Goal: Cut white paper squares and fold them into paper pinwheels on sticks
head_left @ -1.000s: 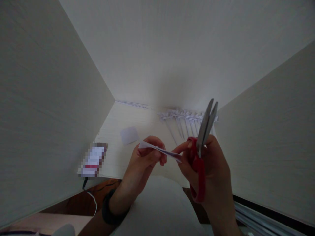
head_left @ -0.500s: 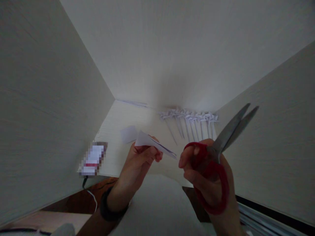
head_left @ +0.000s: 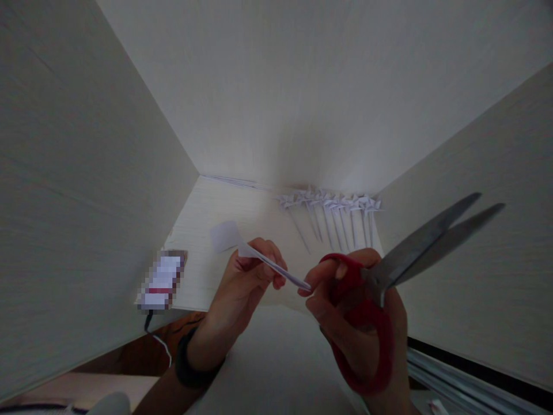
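My left hand (head_left: 248,282) pinches a small folded piece of white paper (head_left: 276,268), seen nearly edge-on and slanting down to the right. My right hand (head_left: 349,311) grips red-handled scissors (head_left: 380,288); their steel blades point up and to the right and stand slightly apart. A fingertip of my right hand touches the lower right tip of the paper. I wear a dark band on my left wrist (head_left: 190,360).
A pale wooden desk (head_left: 224,202) sits between three light panels. A row of several white paper pinwheels (head_left: 332,210) lies at the back. A loose white paper scrap (head_left: 224,235) and a blurred-out phone with a cable (head_left: 162,282) lie at the left.
The scissors swung from upright to pointing right, and the blades parted a little. My right hand left the paper, then came back to touch its tip. The paper turned edge-on.
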The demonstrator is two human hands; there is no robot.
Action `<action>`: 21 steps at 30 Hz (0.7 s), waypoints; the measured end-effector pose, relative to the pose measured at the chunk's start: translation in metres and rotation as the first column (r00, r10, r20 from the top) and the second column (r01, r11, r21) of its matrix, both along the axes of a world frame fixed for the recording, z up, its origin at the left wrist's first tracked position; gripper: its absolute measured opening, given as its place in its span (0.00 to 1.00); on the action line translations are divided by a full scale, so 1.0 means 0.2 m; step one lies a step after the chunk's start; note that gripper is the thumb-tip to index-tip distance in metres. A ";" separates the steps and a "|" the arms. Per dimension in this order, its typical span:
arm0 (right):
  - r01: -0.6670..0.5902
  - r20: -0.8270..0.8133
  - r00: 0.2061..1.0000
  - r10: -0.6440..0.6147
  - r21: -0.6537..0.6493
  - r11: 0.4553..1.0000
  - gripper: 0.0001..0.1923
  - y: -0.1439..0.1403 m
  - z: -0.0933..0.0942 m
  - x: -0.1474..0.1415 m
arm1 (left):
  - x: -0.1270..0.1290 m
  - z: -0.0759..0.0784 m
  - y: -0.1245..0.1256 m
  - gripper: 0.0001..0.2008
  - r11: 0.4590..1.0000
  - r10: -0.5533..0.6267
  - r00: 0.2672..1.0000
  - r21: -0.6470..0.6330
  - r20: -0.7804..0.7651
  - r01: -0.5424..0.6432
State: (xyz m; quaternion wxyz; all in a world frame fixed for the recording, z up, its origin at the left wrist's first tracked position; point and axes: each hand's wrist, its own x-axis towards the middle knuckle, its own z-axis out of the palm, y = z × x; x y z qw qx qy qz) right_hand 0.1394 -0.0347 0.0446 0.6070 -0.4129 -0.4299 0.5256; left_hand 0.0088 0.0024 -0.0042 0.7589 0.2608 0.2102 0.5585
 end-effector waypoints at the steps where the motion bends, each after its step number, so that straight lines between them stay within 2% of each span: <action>1: 0.002 0.017 1.000 -0.002 0.000 1.000 0.17 0.00 0.00 0.00 | 0.00 0.00 0.00 0.05 1.000 0.000 1.000 -0.002 0.001 0.000; 5: 0.020 0.074 0.997 -0.021 0.020 1.000 0.17 0.00 0.00 0.00 | 0.01 0.02 0.00 0.05 1.000 0.026 1.000 -0.013 -0.015 -0.026; 9: 0.101 0.180 0.978 -0.105 0.035 0.994 0.18 0.01 -0.03 0.04 | 0.01 0.04 -0.01 0.08 0.996 0.083 0.981 -0.024 -0.177 -0.088; 13: 0.231 0.314 0.920 -0.232 0.042 0.972 0.23 0.04 -0.07 0.08 | -0.01 0.03 -0.02 0.05 0.989 0.135 0.908 -0.004 -0.397 -0.149; 16: 0.314 0.394 0.855 -0.338 0.127 0.941 0.27 0.06 -0.10 0.10 | -0.01 0.02 -0.02 0.05 0.988 0.133 0.834 0.004 -0.535 -0.155; 19: 0.188 0.459 0.855 -0.240 0.157 0.970 0.27 0.05 -0.13 0.10 | -0.01 0.03 -0.02 0.05 0.998 0.035 0.803 -0.028 -0.596 -0.064; 21: 0.109 0.509 0.847 -0.151 0.110 0.988 0.27 0.04 -0.14 0.10 | -0.01 0.04 -0.02 0.04 0.998 -0.012 0.796 -0.054 -0.605 -0.025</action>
